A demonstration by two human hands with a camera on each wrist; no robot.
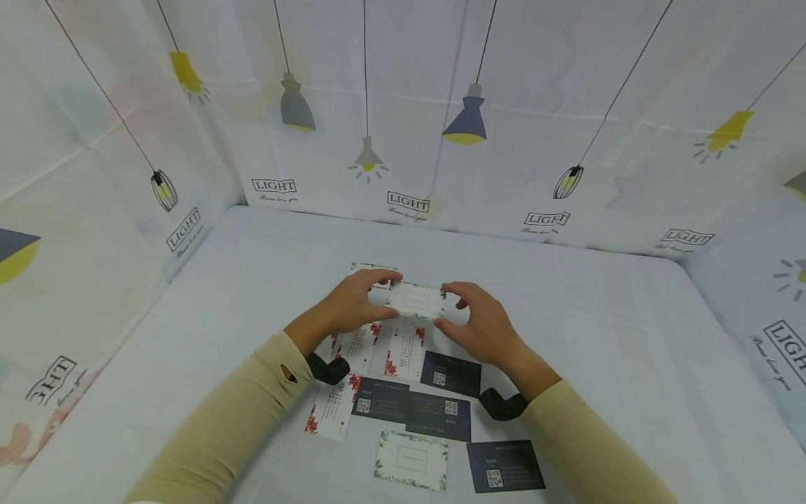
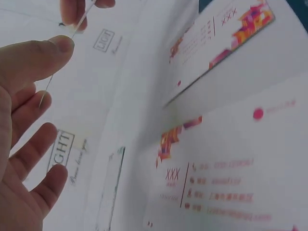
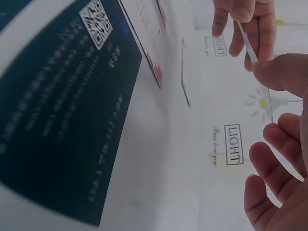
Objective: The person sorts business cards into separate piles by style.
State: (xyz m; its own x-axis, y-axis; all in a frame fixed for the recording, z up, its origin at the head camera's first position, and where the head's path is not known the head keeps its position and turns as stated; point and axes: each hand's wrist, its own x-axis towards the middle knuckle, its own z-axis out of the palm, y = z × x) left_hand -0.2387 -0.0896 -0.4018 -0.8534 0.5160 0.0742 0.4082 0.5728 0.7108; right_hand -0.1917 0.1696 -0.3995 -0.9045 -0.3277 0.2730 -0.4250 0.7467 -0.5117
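Note:
A white card with a green leaf border [image 1: 415,300] is held between both hands above the table. The left hand [image 1: 352,302] pinches its left end between thumb and fingers. At its right end the right hand [image 1: 481,323] does likewise. In both wrist views the card [image 2: 80,23] [image 3: 250,45] shows edge-on, thin and apart from the tabletop. Another leaf-bordered card [image 1: 371,266] lies just behind the left hand, partly covered by it. Below the held card lie white cards with red-orange corners [image 1: 405,353] and a dark blue card with a QR code [image 1: 450,374].
Nearer on the white table [image 1: 630,336] lie overlapping dark cards [image 1: 437,414], a red-cornered card [image 1: 332,409], a leaf-bordered card [image 1: 411,460] and another dark card [image 1: 506,466]. A cloth printed with hanging lamps [image 1: 403,105] surrounds the table's back and sides.

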